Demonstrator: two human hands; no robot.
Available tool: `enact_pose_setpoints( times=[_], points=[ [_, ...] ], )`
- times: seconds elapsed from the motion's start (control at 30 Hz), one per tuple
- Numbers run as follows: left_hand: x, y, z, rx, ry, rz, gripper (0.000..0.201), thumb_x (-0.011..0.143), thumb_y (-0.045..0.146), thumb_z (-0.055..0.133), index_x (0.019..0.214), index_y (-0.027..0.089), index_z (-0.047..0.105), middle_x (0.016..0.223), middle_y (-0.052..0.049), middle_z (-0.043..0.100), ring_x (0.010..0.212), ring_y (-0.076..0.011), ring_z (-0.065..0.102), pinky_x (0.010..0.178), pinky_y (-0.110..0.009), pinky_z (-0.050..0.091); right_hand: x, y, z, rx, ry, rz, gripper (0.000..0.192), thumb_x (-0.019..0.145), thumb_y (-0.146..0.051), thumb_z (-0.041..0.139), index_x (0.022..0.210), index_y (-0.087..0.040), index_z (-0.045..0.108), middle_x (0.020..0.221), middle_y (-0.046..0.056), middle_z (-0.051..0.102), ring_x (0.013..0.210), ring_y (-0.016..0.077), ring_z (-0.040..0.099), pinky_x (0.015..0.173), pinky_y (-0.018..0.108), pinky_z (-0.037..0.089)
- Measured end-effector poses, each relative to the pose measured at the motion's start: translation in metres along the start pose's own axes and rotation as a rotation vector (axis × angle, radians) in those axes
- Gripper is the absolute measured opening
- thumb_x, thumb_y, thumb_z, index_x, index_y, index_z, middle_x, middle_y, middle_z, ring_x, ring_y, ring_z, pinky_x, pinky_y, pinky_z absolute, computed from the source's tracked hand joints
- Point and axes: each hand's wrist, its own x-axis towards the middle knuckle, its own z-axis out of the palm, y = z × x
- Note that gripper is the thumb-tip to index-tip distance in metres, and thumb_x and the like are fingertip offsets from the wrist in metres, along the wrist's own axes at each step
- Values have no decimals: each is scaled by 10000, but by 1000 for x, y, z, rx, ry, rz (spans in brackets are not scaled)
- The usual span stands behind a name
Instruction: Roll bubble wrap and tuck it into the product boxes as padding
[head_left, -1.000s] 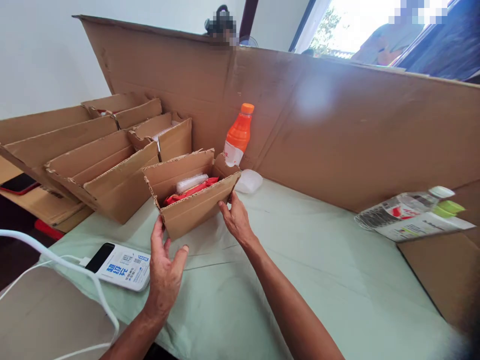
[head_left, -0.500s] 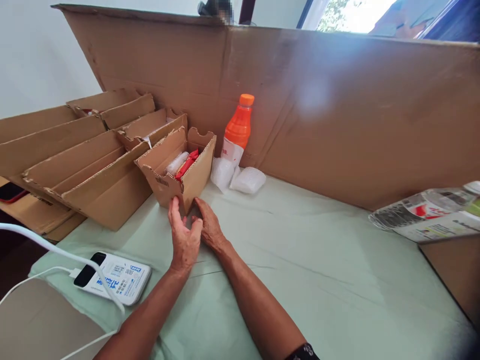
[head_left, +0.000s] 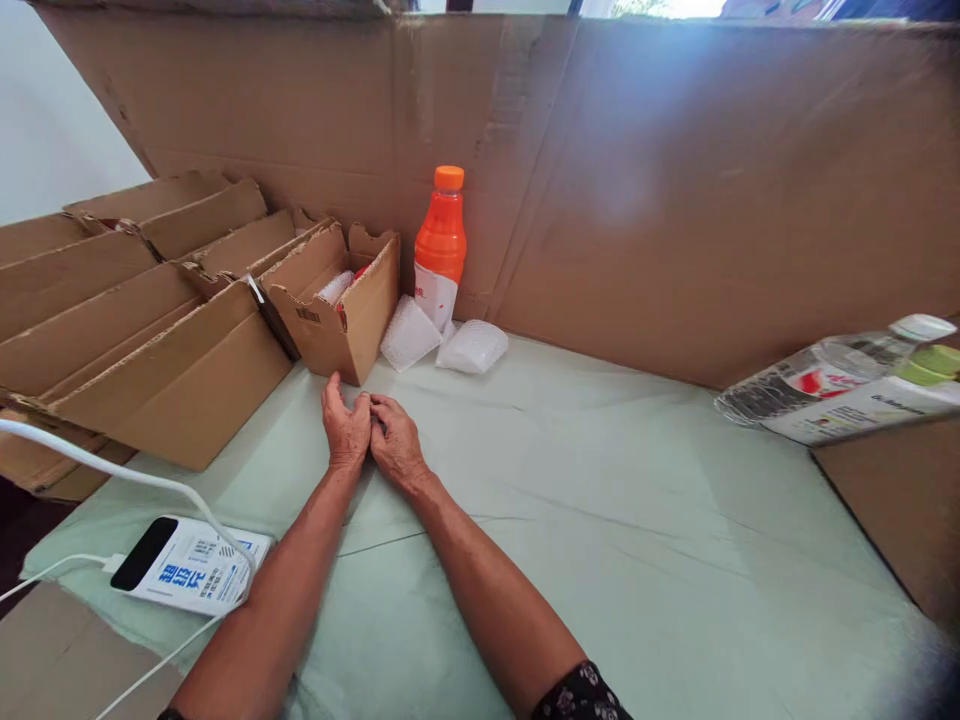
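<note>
Just in front of the small cardboard box (head_left: pixel 330 338), my left hand (head_left: pixel 346 430) has its index finger stretched toward the lower front edge and its thumb apart. I cannot tell whether that finger touches the cardboard. My right hand (head_left: pixel 396 440) rests against the left thumb with its fingers bent and closed; anything inside them is hidden. A clear bubble-wrapped item (head_left: pixel 335 287) and a bit of a red packet (head_left: pixel 361 272) show inside the box. Close to its right stand an orange drink bottle (head_left: pixel 440 245) and two bubble-wrap pieces, one leaning pouch (head_left: pixel 410 333) and one lying pouch (head_left: pixel 472 346).
Several longer cardboard boxes (head_left: pixel 176 385) line the left side. A tall cardboard panel (head_left: pixel 600 200) closes off the back. A white power bank (head_left: pixel 191 565) with a white cable (head_left: pixel 112 470) lies front left. At right, a clear plastic bottle (head_left: pixel 810 380) lies by a cardboard piece (head_left: pixel 892 500).
The small box sits closer to the longer boxes and the panel, and my hands have drawn back from its front. They have come together. The view has also shifted and tilted down.
</note>
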Motion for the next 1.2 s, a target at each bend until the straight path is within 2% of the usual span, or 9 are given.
enact_pose_setpoints(
  times=[0.17,0.37,0.47,0.57,0.63,0.73,0.9,1.07,1.2],
  points=[
    [-6,0,4,46,-10,74,451,805,258,573,1238,141,623,1283,-172,632,1284,-302,562,1149,-460,407,9,8,-20,-57,120,51,314,834,-144,501,1040,-174,736,1403,147,579,1331,266,523,1189,453,364],
    [-6,3,11,55,-97,149,251,798,238,577,994,197,728,1082,-107,732,1125,-292,647,1108,-475,447,80,24,-67,-188,289,99,327,808,-135,534,1051,-202,743,1551,97,431,1453,308,366,1227,525,261],
    [-4,0,13,43,-113,154,367,802,225,558,1130,173,714,1186,-124,723,1169,-279,646,1095,-438,472,114,30,-76,-236,233,154,319,727,-99,579,977,-189,756,1491,111,501,1424,343,391,1203,550,287],
    [-2,-4,13,39,-94,140,478,794,222,562,1255,151,665,1350,-154,647,1280,-290,595,1113,-439,466,123,30,-76,-234,197,174,260,713,-100,570,887,-174,749,1221,132,671,1231,332,558,1121,552,387],
    [-1,-7,13,39,-88,134,498,781,215,576,1270,163,659,1402,-152,610,1314,-291,573,1114,-433,469,113,25,-76,-217,185,153,221,745,-134,556,862,-183,738,1067,107,712,1100,292,619,1062,502,449],
    [-1,-8,14,41,-86,132,493,762,201,587,1248,177,670,1400,-144,609,1309,-287,577,1111,-422,476,83,14,-85,-180,192,97,220,815,-233,539,916,-201,732,1066,82,712,1054,243,635,938,385,522],
    [-2,-6,13,54,-87,133,453,750,182,563,1184,153,690,1336,-154,634,1270,-287,600,1104,-422,480,29,13,-133,-177,270,120,286,855,-343,508,965,-186,720,1085,105,692,1003,233,643,762,326,538],
    [1,-6,11,82,-89,137,381,727,173,546,1069,161,714,1251,-141,655,1164,-281,642,994,-399,542,-10,44,-187,-247,346,211,303,816,-362,573,1017,-199,731,1255,135,635,1155,282,592,851,402,539],
    [1,-5,5,84,-122,155,314,718,178,553,994,170,703,1180,-116,665,1153,-294,631,1003,-429,534,-46,67,-206,-345,435,294,280,790,-291,597,1013,-197,738,1414,136,548,1327,305,485,999,464,489]
  ],
)
